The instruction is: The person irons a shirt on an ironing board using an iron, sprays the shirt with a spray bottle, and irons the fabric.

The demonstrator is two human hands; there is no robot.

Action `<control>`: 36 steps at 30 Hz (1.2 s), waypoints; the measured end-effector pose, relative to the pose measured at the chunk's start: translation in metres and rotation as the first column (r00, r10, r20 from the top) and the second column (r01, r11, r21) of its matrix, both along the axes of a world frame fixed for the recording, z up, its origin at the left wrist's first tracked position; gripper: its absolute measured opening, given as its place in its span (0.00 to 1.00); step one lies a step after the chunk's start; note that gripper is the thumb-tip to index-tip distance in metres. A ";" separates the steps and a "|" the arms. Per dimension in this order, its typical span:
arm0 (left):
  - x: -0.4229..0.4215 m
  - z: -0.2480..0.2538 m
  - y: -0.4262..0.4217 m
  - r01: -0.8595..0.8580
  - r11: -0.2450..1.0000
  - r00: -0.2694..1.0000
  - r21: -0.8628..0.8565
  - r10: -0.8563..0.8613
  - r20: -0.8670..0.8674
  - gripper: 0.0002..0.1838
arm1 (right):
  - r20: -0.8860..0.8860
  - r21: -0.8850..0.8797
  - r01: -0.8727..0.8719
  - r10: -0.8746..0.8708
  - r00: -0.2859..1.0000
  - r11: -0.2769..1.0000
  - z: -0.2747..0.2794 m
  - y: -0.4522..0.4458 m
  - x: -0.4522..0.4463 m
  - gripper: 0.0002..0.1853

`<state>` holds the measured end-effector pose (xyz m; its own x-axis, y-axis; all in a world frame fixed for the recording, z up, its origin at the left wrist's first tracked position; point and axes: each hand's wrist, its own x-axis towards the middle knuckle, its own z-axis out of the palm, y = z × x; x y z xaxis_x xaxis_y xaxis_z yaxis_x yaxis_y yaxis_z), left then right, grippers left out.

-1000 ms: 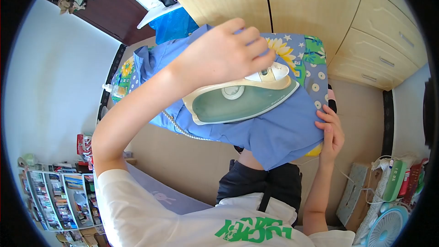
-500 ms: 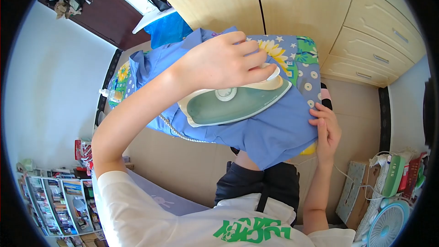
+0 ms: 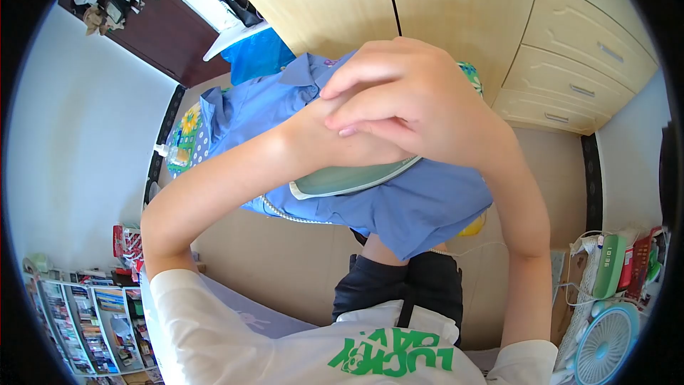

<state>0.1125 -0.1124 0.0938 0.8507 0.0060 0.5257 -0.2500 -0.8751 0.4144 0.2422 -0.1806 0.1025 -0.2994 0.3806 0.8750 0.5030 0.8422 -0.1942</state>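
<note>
A green-and-cream iron [image 3: 353,182] rests on a blue collared shirt [image 3: 438,203], its upper part and handle hidden under my hands. My left hand [image 3: 349,148] is over the iron at the handle, where it gripped half a second ago; its fingers are now covered. Across the back of it lies my right hand [image 3: 434,103], fingers apart and slightly bent, fingertips at the left hand's back near the wrist. The shirt is spread over an ironing board [image 3: 191,120] with a sunflower-patterned cover, and its lower edge hangs down in front. A braided cord [image 3: 285,214] runs along the near side.
A clear spray bottle [image 3: 174,153] lies at the board's left end. Wooden cabinets [image 3: 470,0] with drawers [image 3: 563,93] stand behind. At lower right are a blue fan [image 3: 604,346] and a green digital clock [image 3: 609,267]. Shelves [image 3: 92,321] stand at lower left.
My right hand has left the shirt's right edge and come up over my left hand. The view has shifted slightly; the iron sits in about the same place.
</note>
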 end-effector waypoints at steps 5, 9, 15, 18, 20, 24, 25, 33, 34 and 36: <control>0.004 0.014 -0.006 0.055 0.998 0.995 -0.004 -0.055 -0.083 0.06 | -0.127 0.045 0.036 -0.030 0.992 0.998 -0.005 -0.013 0.007 0.04; 0.003 0.036 -0.007 0.139 0.568 0.985 0.811 0.007 -0.174 0.11 | -0.379 -0.108 0.236 -0.260 0.888 0.966 -0.013 -0.057 0.033 0.01; -0.007 0.032 0.005 0.083 0.686 0.967 0.723 0.120 -0.225 0.21 | -0.853 -0.250 0.350 -0.377 0.360 0.903 -0.115 -0.132 0.090 0.12; -0.002 0.019 0.009 -0.004 0.857 0.944 0.516 0.173 -0.280 0.25 | -0.772 -0.402 0.258 -0.477 0.420 0.879 -0.149 -0.165 0.073 0.11; -0.001 0.010 0.009 -0.042 0.909 0.926 0.414 0.191 -0.326 0.27 | -0.562 -0.535 0.348 -0.632 0.533 0.769 -0.140 -0.156 0.031 0.07; 0.002 0.008 0.008 -0.061 0.931 0.865 0.359 0.229 -0.447 0.28 | -0.094 -0.502 0.536 -0.658 0.747 0.679 -0.131 -0.158 0.003 0.07; 0.003 0.009 0.007 -0.061 0.932 0.847 0.357 0.238 -0.476 0.29 | -0.105 -0.511 0.532 -0.663 0.741 0.675 -0.136 -0.160 0.003 0.07; 0.004 0.014 0.008 0.003 0.937 0.837 0.350 0.189 -0.513 0.29 | -0.039 -0.475 0.564 -0.657 0.753 0.675 -0.152 -0.165 0.001 0.10; 0.004 0.014 0.008 0.023 0.926 0.843 0.377 0.184 -0.505 0.29 | -0.042 -0.478 0.563 -0.658 0.752 0.674 -0.152 -0.165 0.000 0.10; 0.005 0.012 0.006 0.006 0.922 0.866 0.388 0.189 -0.463 0.28 | -0.011 -0.449 0.610 -0.687 0.727 0.653 -0.151 -0.166 -0.002 0.10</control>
<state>0.1178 -0.1065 0.1055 0.9996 -0.0119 0.0275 -0.0148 -0.9942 0.1069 0.2401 -0.3468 -0.0486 0.2904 0.7334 0.6146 0.8182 0.1426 -0.5569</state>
